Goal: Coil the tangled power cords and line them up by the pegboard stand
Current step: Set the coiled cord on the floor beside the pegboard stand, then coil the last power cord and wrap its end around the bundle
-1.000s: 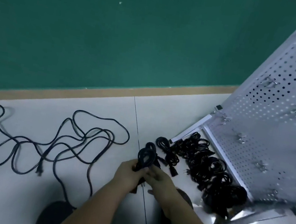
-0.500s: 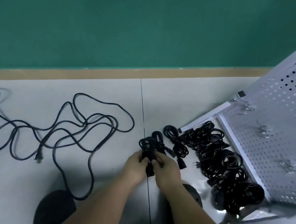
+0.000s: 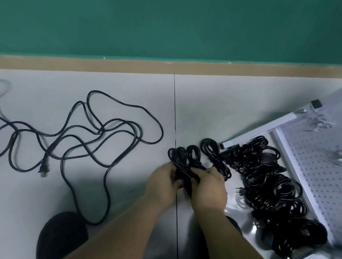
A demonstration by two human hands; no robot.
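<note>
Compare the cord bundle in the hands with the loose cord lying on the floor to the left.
The held bundle is wound into tight, short loops; the loose cord sprawls in wide, tangled curves. The held bundle is gripped by the left hand and right hand; the loose cord lies untouched, its plug exposed. Both are black power cords.

Matt black rubbery cords (image 3: pixel 183 158) lie on a smooth pale floor (image 3: pixel 20 195) beside the perforated painted-metal pegboard (image 3: pixel 326 176).

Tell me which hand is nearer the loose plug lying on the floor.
Left. The left hand is to the right of the plug; the right hand is farther right, both gripping the coiled cord.
</note>
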